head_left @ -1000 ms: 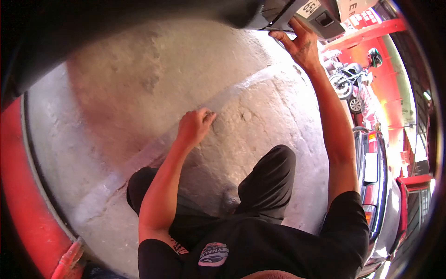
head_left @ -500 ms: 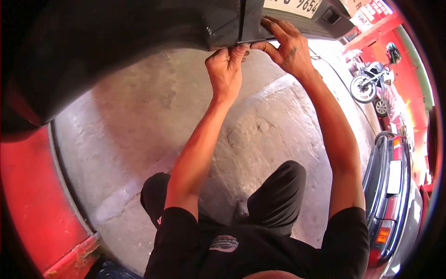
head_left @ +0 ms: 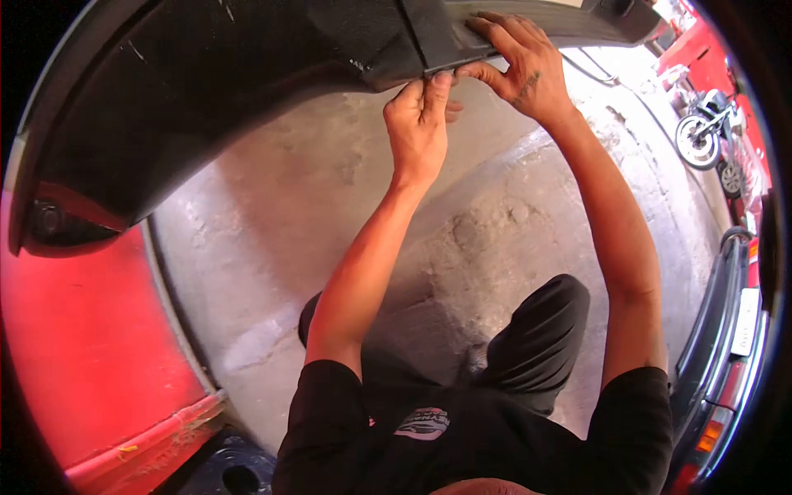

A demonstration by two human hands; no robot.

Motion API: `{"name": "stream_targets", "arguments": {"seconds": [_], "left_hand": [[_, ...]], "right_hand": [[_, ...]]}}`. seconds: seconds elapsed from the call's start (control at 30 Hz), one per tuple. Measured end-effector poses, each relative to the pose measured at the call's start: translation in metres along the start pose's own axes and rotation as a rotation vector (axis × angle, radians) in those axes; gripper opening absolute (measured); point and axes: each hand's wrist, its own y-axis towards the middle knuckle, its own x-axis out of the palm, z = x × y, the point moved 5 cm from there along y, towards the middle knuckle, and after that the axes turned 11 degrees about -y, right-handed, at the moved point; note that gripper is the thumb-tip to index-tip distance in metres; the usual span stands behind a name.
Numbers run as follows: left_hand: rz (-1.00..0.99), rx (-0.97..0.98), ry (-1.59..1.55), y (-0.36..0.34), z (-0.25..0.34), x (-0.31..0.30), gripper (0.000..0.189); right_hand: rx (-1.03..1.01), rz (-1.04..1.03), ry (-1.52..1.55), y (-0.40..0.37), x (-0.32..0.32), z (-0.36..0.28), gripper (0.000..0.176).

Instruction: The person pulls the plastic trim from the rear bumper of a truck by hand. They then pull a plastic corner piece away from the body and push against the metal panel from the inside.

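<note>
A dark grey car bumper (head_left: 247, 78) spans the top of the view, with a vertical seam in it. Right at the seam's lower end is my left hand (head_left: 419, 136), its fingers curled and its thumb pressed to the bumper's bottom edge. What lies under those fingertips is hidden. My right hand (head_left: 528, 78) grips the bumper just right of the seam, fingers spread over its face and thumb along the lower edge near my left thumb.
Under the bumper lies a worn concrete floor (head_left: 330, 181). A red painted panel (head_left: 91, 338) stands at left, above a dark blue object with a round hole (head_left: 239, 478). On the right are a parked car (head_left: 718, 355) and a motorcycle (head_left: 701, 136).
The view has shifted left, so more of the bumper's left end shows and the licence plate has mostly left the frame. Both hands stay at the seam.
</note>
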Motion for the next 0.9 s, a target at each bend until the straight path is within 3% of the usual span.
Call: {"name": "stream_targets", "arguments": {"seconds": [0.07,0.17,0.23,0.37,0.43,0.5,0.57,0.63,0.7,0.73,0.83,0.9], "left_hand": [[-0.030,-0.055,0.085,-0.016,0.009,-0.007,0.030],[-0.109,-0.066,0.297,-0.040,0.021,-0.020,0.020],[-0.228,0.372,0.688,-0.043,0.060,-0.017,0.015],[-0.290,0.859,1.062,-0.032,0.132,0.007,0.024],[-0.437,1.082,1.146,-0.023,0.154,0.027,0.030],[-0.539,1.132,1.400,-0.008,0.160,0.056,0.040],[-0.653,1.100,1.567,0.014,0.150,0.069,0.050],[-0.752,1.061,2.071,0.026,0.128,0.076,0.065],[-0.838,1.019,2.185,0.030,0.111,0.078,0.076],[-0.832,1.012,2.244,0.030,0.106,0.076,0.078],[-0.889,1.032,2.307,0.031,0.093,0.075,0.080],[-0.911,1.094,2.255,0.030,0.089,0.073,0.073]], "right_hand": [[-0.100,0.079,0.061,-0.004,-0.010,-0.005,0.070],[-0.050,0.129,0.108,-0.011,-0.007,-0.005,0.072],[0.017,0.134,0.181,-0.017,-0.001,-0.001,0.069],[0.066,0.207,0.151,-0.032,0.012,-0.002,0.069],[0.140,0.232,0.126,-0.041,0.013,-0.003,0.069],[0.223,0.206,0.129,-0.052,0.016,-0.010,0.066],[0.394,0.314,0.384,-0.071,0.021,-0.015,0.066],[0.492,0.294,0.467,-0.099,0.037,-0.040,0.071],[0.877,0.446,1.025,-0.131,0.077,-0.073,0.049],[0.910,0.455,1.055,-0.136,0.088,-0.091,0.049],[0.852,0.298,1.787,-0.132,0.126,-0.137,0.058],[0.888,0.372,2.004,-0.116,0.120,-0.140,0.059]]}}
